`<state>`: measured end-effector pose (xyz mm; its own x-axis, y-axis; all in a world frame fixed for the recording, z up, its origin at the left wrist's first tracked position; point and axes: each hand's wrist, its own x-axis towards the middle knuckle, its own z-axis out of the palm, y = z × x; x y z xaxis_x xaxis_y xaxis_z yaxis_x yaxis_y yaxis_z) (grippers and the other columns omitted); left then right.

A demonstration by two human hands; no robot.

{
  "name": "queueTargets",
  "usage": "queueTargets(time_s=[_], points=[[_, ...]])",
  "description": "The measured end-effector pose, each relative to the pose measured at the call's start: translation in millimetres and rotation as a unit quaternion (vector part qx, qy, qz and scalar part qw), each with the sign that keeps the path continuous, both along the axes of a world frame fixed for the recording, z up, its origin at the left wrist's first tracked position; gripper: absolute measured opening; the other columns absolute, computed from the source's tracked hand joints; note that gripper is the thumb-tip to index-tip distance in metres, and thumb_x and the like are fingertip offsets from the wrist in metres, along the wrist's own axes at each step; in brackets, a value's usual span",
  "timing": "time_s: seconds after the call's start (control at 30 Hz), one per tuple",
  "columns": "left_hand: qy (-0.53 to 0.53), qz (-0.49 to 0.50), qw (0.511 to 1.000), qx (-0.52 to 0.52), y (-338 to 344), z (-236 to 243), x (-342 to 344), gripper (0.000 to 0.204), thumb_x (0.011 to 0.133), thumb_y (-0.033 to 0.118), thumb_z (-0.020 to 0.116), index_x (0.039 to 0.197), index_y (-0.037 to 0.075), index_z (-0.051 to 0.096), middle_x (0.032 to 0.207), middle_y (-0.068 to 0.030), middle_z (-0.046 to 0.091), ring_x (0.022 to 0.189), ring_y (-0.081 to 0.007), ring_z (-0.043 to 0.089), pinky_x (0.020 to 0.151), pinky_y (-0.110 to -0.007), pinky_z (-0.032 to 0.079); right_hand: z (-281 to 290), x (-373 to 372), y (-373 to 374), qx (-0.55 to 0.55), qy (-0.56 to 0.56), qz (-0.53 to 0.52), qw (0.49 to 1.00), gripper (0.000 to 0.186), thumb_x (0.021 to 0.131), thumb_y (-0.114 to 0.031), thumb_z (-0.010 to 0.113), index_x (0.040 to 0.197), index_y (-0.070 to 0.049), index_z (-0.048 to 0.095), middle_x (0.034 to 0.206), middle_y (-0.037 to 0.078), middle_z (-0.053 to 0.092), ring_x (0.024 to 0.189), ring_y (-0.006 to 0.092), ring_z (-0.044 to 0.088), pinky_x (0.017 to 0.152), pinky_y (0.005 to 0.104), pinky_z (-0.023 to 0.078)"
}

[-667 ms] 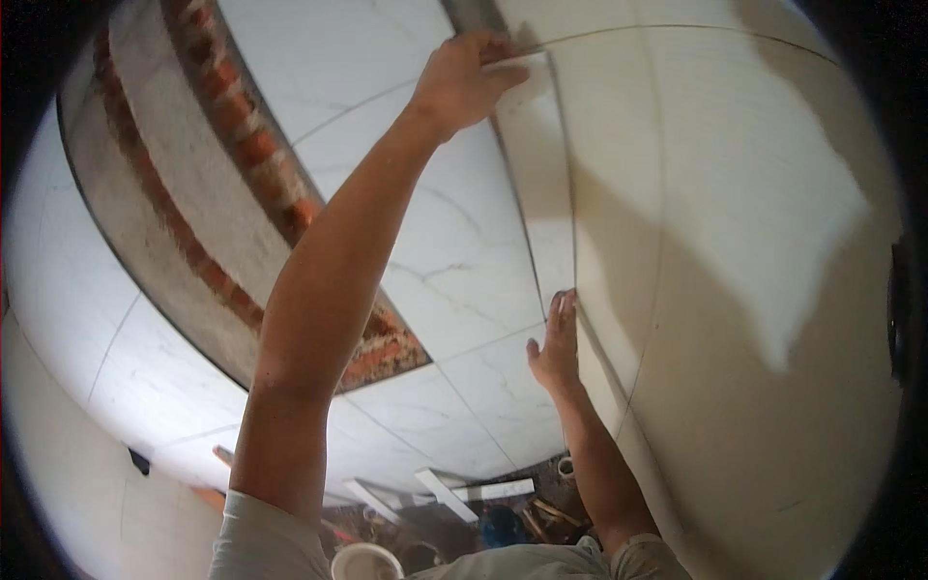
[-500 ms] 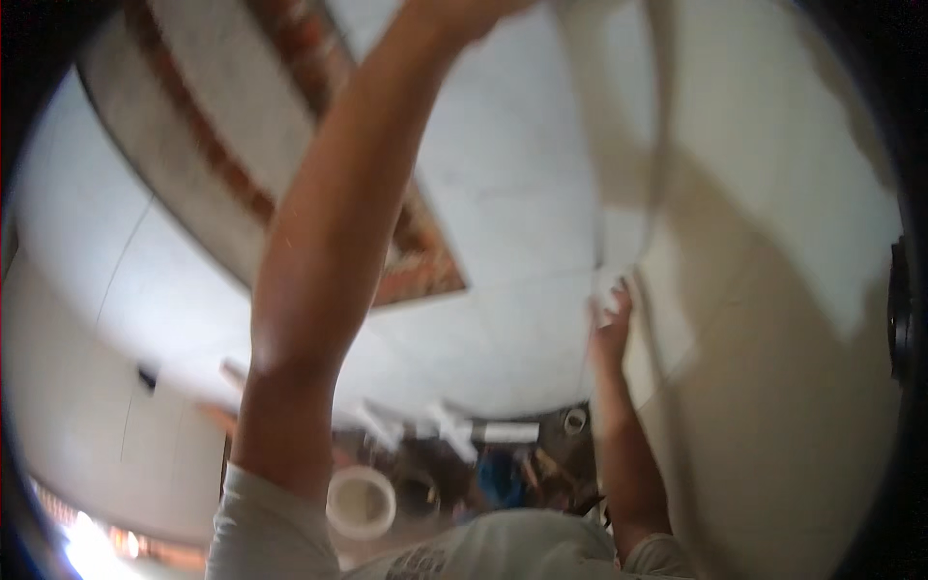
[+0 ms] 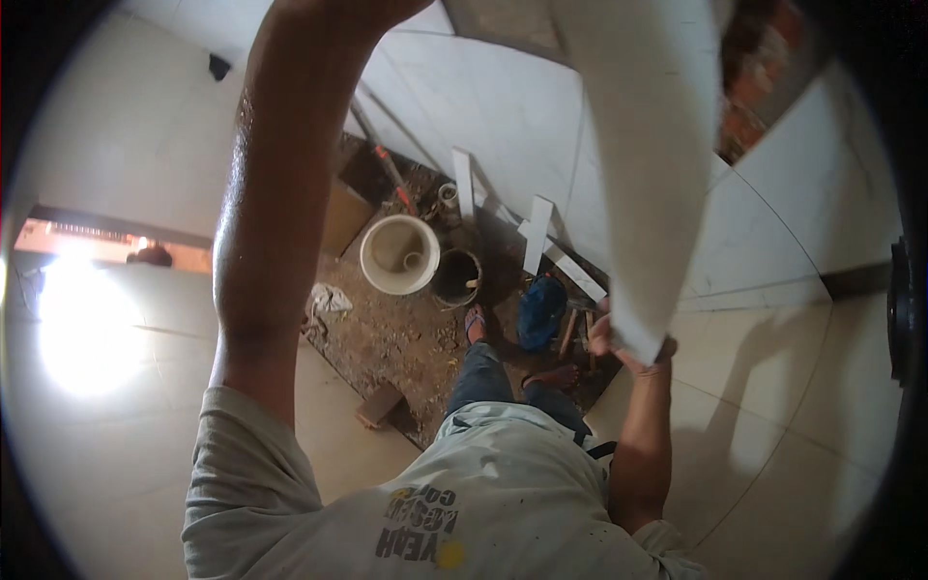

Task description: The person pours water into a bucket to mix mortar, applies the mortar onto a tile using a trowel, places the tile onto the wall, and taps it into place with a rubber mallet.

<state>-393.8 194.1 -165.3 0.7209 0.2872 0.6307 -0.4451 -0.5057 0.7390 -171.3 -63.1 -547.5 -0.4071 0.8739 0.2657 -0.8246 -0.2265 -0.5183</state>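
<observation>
Student: Taking the white bucket (image 3: 391, 282) as landmark, what lies nearest?

Teacher: A long white tile strip (image 3: 657, 174), raised to the right of the bucket. The right hand (image 3: 650, 367), lower and farther right than the bucket, grasps the strip's lower end, thumb at one side, fingers at the other. The left forearm (image 3: 266, 193), left of the bucket, extends past the upper edge; the left hand is out of view, so its state cannot be told.

Student: Why this hold?

Teacher: Presumably so that a long, narrow piece neither slides nor tips.

Student: And farther off?

Teacher: On the dirt floor (image 3: 377, 338), a brown block (image 3: 380, 404) below the bucket; to its right, sandalled feet (image 3: 476, 324), a blue bag (image 3: 541, 314) and, just beside it, a dark bucket (image 3: 452, 275), probably grouped for easy reach. Up and right of the white bucket, loose strips (image 3: 538, 235) lie by the tiled wall (image 3: 512, 116), probably to leave standing room.

Student: The counts?

Teacher: One held strip; three loose strips discernible, two crossing; two buckets; one bag; one block; two feet; one hand visible.
</observation>
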Motion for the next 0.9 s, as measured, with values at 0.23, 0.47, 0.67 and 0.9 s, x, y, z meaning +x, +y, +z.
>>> queueTargets(time_s=[0.23, 0.47, 0.67, 0.9], points=[[-0.070, 0.324, 0.908, -0.255, 52, -138, -168, 0.054, 0.101, 0.048, 0.054, 0.128, 0.001, 0.060, 0.120, -0.0121, 0.069, 0.113, -0.0201, 0.063, 0.105, -0.037, 0.045, 41, -147, 67, -0.037, -0.357, 0.071, 0.931, 0.088, 0.070, -0.032, 0.093, 0.136, 0.006, 0.050, 0.110, 0.011, 0.061, 0.095, 0.0125, 0.062, 0.093, 0.0383, 0.050], [-0.189, 0.123, 0.814, -0.535, -63, -416, -275, 0.106, 0.087, 0.080, 0.048, 0.161, 0.013, 0.012, 0.156, -0.0177, 0.039, 0.144, -0.0348, 0.039, 0.116, -0.049, 0.035, -7, -303, 96, 0.011, -0.680, -0.140, 0.719, 0.091, 0.065, -0.037, 0.095, 0.130, 0.007, 0.050, 0.115, 0.023, 0.061, 0.107, 0.0383, 0.061, 0.093, 0.0459, 0.049], [-0.217, 0.233, 0.552, -0.770, -108, -565, -411, 0.075, 0.096, 0.063, 0.052, 0.153, 0.017, 0.035, 0.109, -0.0089, 0.060, 0.096, -0.0258, 0.060, 0.088, -0.051, 0.052, -130, -428, 82, 0.069, -0.666, 0.021, 0.743, 0.074, 0.091, -0.055, 0.067, 0.129, 0.006, 0.051, 0.114, 0.028, 0.059, 0.108, 0.0454, 0.058, 0.094, 0.0501, 0.047], [-0.082, 0.384, 0.487, -0.780, -126, -610, -521, 0.068, 0.097, 0.059, 0.054, 0.146, 0.014, 0.041, 0.104, -0.0110, 0.060, 0.087, -0.0225, 0.062, 0.076, -0.044, 0.057, -357, -423, 154, 0.052, -0.849, 0.114, 0.513, 0.031, 0.092, -0.028, 0.064, 0.113, -0.006, 0.064, 0.112, 0.021, 0.062, 0.107, 0.0430, 0.060, 0.092, 0.0506, 0.050]])
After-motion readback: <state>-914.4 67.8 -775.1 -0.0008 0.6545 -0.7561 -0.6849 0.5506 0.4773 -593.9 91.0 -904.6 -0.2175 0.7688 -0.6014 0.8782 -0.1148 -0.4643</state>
